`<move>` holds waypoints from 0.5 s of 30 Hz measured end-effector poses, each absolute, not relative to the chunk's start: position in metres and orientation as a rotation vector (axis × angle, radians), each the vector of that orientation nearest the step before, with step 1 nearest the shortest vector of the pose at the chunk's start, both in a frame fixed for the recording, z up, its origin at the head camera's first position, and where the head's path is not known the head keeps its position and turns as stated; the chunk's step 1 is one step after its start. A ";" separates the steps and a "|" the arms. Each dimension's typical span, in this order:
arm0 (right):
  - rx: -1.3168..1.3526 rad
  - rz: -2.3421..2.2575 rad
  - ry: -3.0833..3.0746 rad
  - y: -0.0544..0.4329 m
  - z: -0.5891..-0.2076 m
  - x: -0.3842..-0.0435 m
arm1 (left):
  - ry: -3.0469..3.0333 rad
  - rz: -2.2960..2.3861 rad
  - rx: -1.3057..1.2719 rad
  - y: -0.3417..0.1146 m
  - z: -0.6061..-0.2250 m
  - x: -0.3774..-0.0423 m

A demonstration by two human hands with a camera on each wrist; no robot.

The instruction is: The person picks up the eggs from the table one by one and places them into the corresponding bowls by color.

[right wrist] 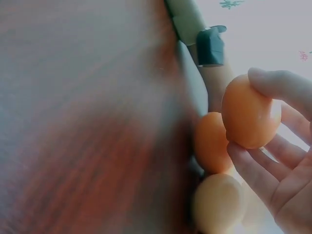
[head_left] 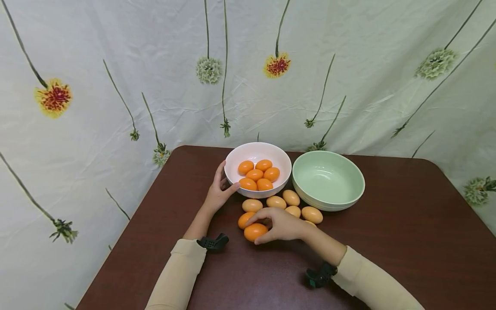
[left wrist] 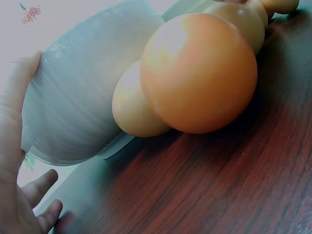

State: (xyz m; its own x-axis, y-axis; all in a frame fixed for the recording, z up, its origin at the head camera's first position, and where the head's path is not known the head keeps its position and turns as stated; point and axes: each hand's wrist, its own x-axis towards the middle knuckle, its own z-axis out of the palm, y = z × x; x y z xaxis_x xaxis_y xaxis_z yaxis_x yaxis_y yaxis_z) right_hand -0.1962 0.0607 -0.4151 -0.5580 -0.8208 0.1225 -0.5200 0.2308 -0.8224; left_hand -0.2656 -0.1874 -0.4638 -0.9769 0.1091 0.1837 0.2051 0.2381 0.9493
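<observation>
My right hand (head_left: 286, 224) pinches an orange egg (head_left: 255, 232) between thumb and fingers, low over the table; the right wrist view shows this egg (right wrist: 251, 112) up close. Another orange egg (head_left: 245, 220) lies right behind it, partly covered by the fingers. At the left side of a white bowl (head_left: 284, 161), my left hand (head_left: 218, 193) rests with thumb and forefinger spread along the outside near the rim. Several orange eggs (head_left: 254, 175) lie in that bowl. In the left wrist view the thumb touches the bowl's wall (left wrist: 78, 92), while two lower fingers are apart from it.
Several light brown eggs (head_left: 276, 202) lie in front of the bowls, some partly hidden by my right hand. A green bowl (head_left: 329, 204) with nothing in it stands right of the white one. The dark wooden table (head_left: 395, 224) ends at a flowered cloth (head_left: 248, 99) behind.
</observation>
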 end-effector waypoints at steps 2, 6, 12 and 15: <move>-1.242 -1.249 2.175 0.060 -0.411 -0.199 | -2.414 -1.871 -0.312 -0.186 -0.456 -0.260; -1.218 -1.259 2.170 0.061 -0.405 -0.204 | -2.421 -1.859 -0.325 -0.182 -0.440 -0.249; -1.216 -1.285 2.168 0.063 -0.396 -0.211 | -2.413 -1.865 -0.328 -0.181 -0.435 -0.245; -1.226 -1.301 2.166 0.064 -0.393 -0.216 | -2.412 -1.871 -0.325 -0.182 -0.435 -0.245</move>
State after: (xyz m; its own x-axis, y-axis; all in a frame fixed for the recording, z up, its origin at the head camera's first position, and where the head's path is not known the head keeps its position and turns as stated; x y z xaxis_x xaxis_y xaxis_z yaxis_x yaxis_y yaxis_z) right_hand -0.2156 0.0635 -0.3928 -0.5740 -0.8067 0.1408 -0.5033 0.2119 -0.8377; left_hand -0.2453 -0.1817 -0.4354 -0.9750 0.1228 0.1850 0.2098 0.2357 0.9489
